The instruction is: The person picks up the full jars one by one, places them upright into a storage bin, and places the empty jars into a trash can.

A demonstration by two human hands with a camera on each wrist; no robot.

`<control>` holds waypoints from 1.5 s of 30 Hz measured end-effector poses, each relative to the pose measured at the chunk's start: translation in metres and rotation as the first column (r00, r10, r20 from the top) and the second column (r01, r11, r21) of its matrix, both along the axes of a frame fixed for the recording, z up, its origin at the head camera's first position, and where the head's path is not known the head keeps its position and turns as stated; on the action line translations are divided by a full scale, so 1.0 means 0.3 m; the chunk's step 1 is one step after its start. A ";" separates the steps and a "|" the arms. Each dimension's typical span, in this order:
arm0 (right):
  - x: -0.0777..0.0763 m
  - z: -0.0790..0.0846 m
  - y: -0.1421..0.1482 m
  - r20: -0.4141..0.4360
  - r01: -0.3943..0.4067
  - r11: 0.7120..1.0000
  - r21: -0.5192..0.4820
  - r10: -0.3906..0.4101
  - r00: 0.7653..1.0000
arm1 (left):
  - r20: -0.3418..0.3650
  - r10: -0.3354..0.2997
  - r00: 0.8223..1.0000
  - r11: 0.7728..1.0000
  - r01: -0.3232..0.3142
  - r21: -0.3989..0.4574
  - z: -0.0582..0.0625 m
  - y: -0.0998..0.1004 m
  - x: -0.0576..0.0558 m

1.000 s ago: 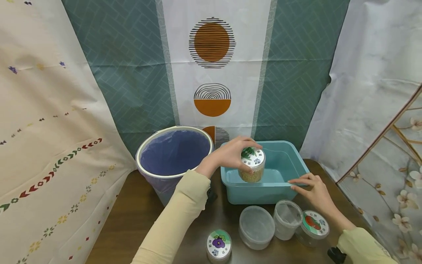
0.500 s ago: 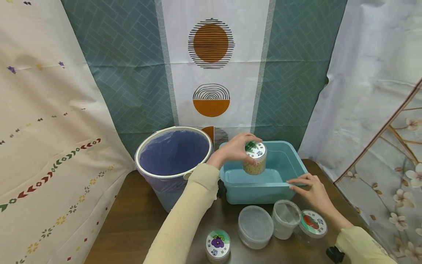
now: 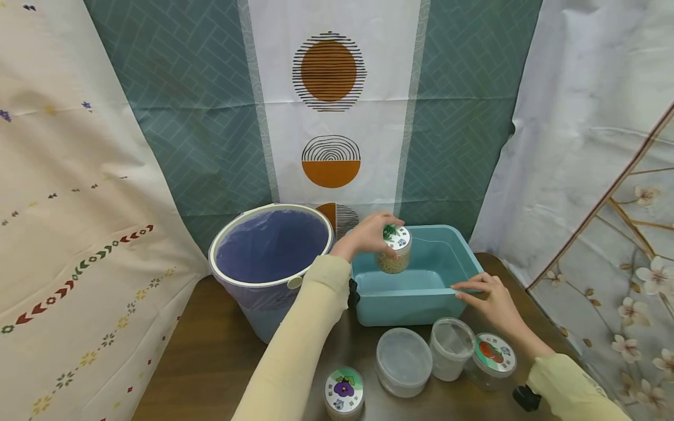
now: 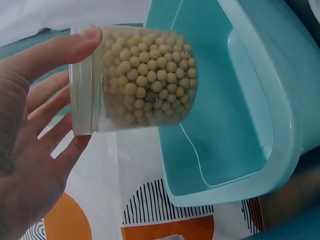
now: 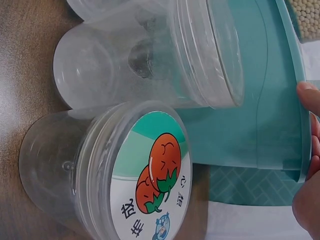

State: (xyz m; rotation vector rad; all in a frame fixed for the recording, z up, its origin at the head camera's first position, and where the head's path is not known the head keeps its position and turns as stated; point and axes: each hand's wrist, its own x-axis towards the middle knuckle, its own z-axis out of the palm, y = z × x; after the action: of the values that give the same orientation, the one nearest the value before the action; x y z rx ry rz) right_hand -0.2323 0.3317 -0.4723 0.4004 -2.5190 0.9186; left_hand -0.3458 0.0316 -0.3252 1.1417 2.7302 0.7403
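My left hand [image 3: 363,237] grips a clear jar of soybeans [image 3: 394,263] by its lid and holds it above the teal plastic tub [image 3: 405,310]. In the left wrist view the thumb and fingers lie around the lid of this jar [image 4: 150,80], full of round pale beans. The right hand [image 3: 492,301] pinches the tub's near right rim; in the right wrist view its fingers [image 5: 315,145] show at the tub's edge [image 5: 280,135]. Before the tub stand an open clear jar [image 3: 450,351], a wider clear container [image 3: 403,362] and a tomato-label jar [image 3: 492,356].
A bin lined with a purple bag [image 3: 274,280] stands left of the tub, close to my left sleeve. Nearer on the brown table [image 3: 184,356] is a jar with an eggplant-coloured vegetable label [image 3: 344,392]. Patterned cloths [image 3: 210,146] hang behind and at both sides.
The left hand has raised the soybean jar a little over the tub, then moved it slightly left. My view has turned a little to the right. The right hand stays on the rim.
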 end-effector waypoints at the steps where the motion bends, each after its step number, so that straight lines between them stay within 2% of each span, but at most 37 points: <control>1: 0.001 0.001 0.000 0.000 0.001 1.000 0.002 -0.001 1.000 | 0.001 0.002 1.000 1.000 -0.002 -0.005 -0.003 -0.001 -0.005; 9: 0.003 0.008 0.002 -0.021 0.000 1.000 0.008 0.001 1.000 | 0.052 -0.015 0.999 1.000 0.016 -0.016 -0.002 0.013 -0.038; 16: -0.002 -0.006 -0.006 -0.003 -0.009 1.000 0.002 0.009 1.000 | 0.041 -0.094 0.995 0.983 0.100 -0.153 -0.012 0.024 -0.064; 21: 0.001 -0.013 -0.008 -0.001 0.005 1.000 0.001 -0.005 1.000 | 0.069 -0.122 0.990 0.977 0.132 -0.169 -0.019 0.027 -0.067; 29: -0.012 -0.005 -0.019 -0.007 -0.005 1.000 -0.010 0.005 1.000 | 0.083 -0.110 0.991 0.981 0.121 -0.152 -0.027 0.013 -0.062; 36: -0.012 0.003 -0.018 0.003 0.003 1.000 0.001 -0.003 1.000 | 0.198 -0.061 0.978 0.985 0.091 -0.148 -0.021 0.005 -0.048; 45: -0.012 0.008 0.004 -0.001 -0.007 1.000 0.007 0.007 1.000 | 0.196 -0.064 0.978 0.980 0.099 -0.171 -0.033 0.003 -0.047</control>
State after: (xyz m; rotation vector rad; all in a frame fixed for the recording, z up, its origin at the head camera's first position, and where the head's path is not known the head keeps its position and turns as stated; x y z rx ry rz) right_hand -0.2359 0.3328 -0.4700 0.4126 -2.5218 0.9119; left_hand -0.3599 0.0325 -0.3353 1.0770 2.5168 0.5482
